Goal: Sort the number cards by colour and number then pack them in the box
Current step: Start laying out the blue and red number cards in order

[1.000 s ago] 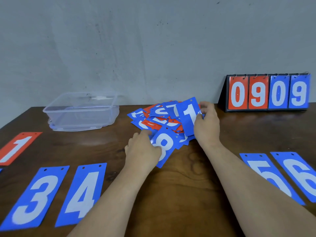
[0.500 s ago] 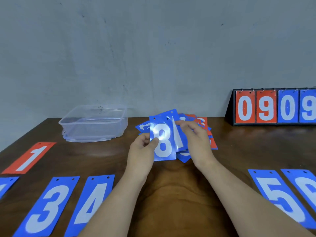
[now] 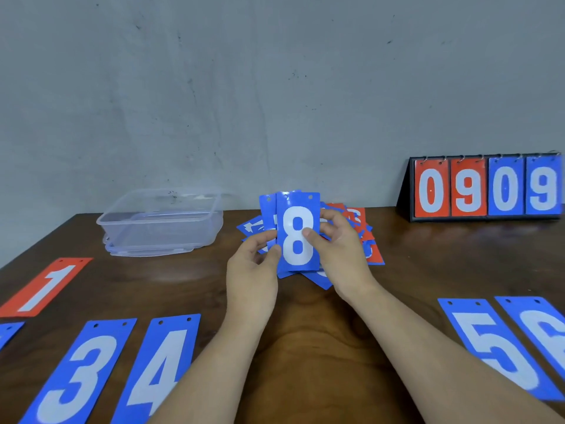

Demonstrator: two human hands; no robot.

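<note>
Two hands on a small stack of blue cards right now. My left hand (image 3: 253, 261) pinches the lower left edge and my right hand (image 3: 339, 249) has its thumb on the front blue 8 (image 3: 298, 237), all held up just above the loose pile (image 3: 357, 228). I'd slide the 8 off with the right thumb, keep the rest tight in the left, and lay it right of the blue 6 (image 3: 544, 335), leaving a gap for 7. The box (image 3: 159, 221) waits back left. Compared with half a second ago, the cards are squared up and the right thumb has moved onto the 8's face.
</note>
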